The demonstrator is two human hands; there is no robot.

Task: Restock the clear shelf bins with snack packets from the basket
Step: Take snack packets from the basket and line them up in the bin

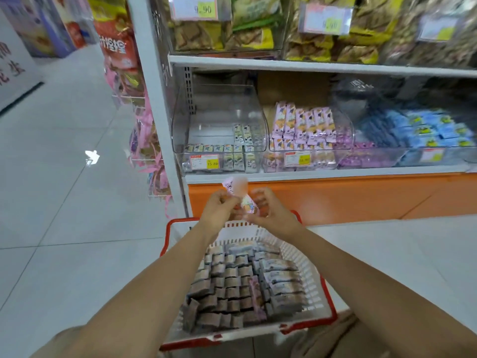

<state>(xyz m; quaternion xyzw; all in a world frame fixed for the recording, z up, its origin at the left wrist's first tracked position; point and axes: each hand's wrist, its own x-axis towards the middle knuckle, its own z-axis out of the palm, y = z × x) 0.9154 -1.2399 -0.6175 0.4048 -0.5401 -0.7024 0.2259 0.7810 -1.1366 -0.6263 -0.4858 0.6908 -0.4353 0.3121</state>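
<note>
The shelf bins are clear, glossy rigid plastic. The basket is smooth white plastic lattice with a red rim. The snack packets are shiny film wrappers. The shelf looks like white painted metal. The floor tiles are polished and reflective.

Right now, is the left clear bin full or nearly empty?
Nearly empty: the bin holds only a few packets along its front, with bare floor behind.

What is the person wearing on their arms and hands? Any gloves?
No gloves: the left hand and right hand are bare. The left forearm and right forearm are bare too, with no watch or bracelet showing. No sleeve reaches them.
</note>
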